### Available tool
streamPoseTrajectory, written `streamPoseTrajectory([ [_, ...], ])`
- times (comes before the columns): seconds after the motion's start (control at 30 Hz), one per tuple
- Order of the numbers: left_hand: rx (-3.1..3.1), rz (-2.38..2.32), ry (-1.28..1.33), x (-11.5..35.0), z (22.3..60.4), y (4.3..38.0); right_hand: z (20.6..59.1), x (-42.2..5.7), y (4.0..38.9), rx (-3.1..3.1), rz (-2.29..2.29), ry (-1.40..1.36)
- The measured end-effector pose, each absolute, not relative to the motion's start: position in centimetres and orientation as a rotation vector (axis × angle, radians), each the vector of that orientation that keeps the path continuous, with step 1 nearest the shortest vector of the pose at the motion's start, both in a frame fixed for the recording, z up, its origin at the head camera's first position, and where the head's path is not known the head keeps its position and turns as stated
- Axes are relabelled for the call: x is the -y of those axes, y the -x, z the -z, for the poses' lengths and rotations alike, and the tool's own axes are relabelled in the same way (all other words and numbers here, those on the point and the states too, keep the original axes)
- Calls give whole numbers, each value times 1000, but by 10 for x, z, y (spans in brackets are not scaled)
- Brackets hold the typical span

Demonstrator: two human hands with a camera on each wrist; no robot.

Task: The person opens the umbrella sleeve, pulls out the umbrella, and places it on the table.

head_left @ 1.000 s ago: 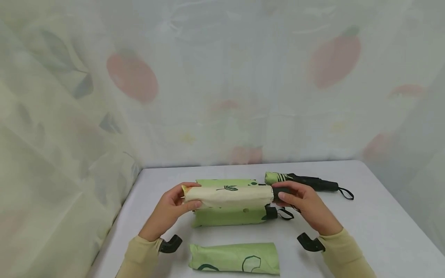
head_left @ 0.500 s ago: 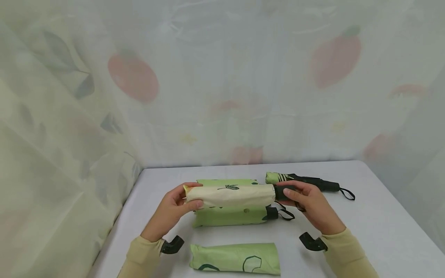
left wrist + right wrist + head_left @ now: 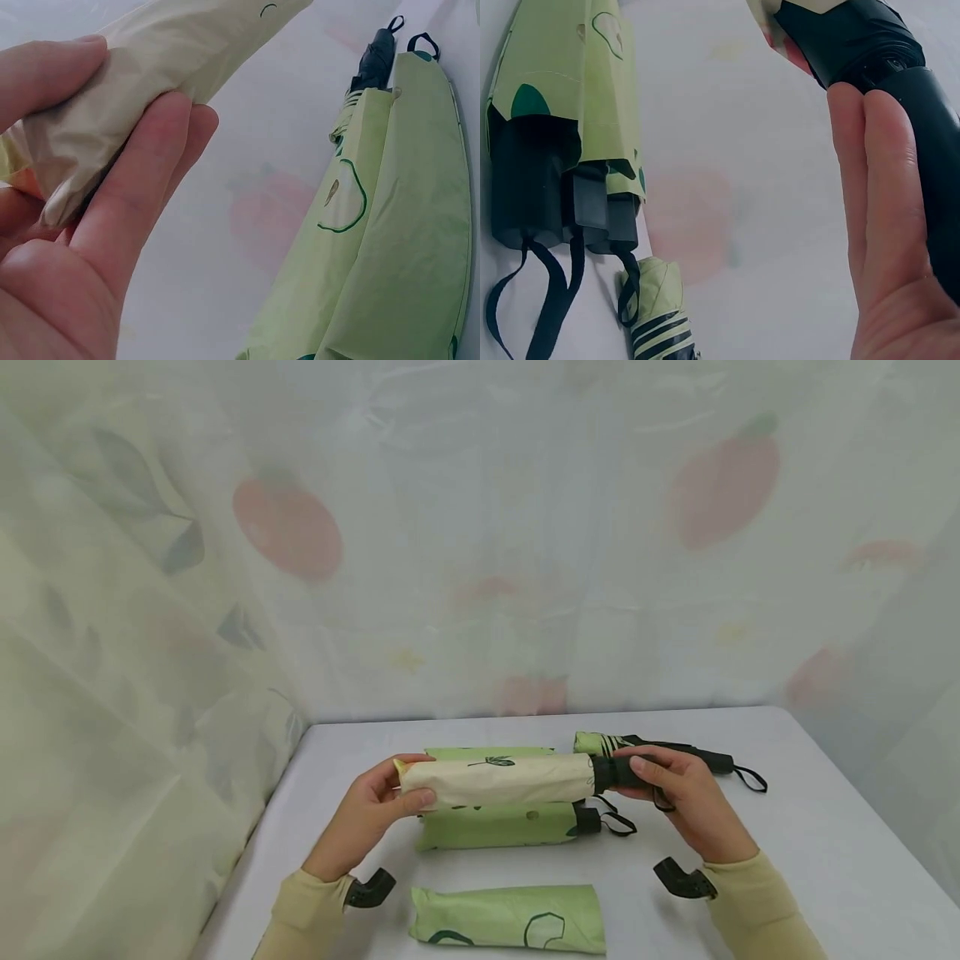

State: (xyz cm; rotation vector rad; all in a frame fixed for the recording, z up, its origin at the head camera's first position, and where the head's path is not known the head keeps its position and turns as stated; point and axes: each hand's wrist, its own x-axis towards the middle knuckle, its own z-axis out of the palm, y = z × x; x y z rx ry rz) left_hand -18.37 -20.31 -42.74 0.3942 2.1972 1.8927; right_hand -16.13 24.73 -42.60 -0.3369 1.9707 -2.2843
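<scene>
While the left hand [image 3: 367,810] stays pinched on the cream cover [image 3: 502,782] at 9 o'clock, the right hand [image 3: 686,797], part-curled and pinching the black handle [image 3: 939,142], has slid toward 3; more black shows, so the umbrella [image 3: 847,37] is likely coming out. Held midair over green umbrellas [image 3: 498,827]; loose umbrella [image 3: 712,762] at 2, green cover [image 3: 510,920] at 6.

White, wide table [image 3: 810,852], far corner rounded. Near side: light-green fabric sleeve [image 3: 507,918], dark-green outlines, lying crosswise. Behind, well apart: long umbrellas in light-green fabric sleeves [image 3: 502,828], side by side, three black handles [image 3: 529,187] showing from right wrist. Far right: black folded umbrella [image 3: 720,762], green striped end, lying slantwise.
</scene>
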Motion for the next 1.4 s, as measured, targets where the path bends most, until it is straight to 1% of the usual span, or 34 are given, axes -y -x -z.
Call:
streamPoseTrajectory([
  [0.67,-2262,-1855,-403,211,425,185,427,-257,162,-1973,2282,320],
  [0.9,-2287,-1839,-364,214,424,185,426,-259,162,-1959,2282,341],
  [1.2,-2293,-1844,-332,220,424,187,423,-265,161,-2007,2280,268],
  [1.4,-2288,-1842,-335,223,423,187,423,-268,161,-1986,2290,284],
])
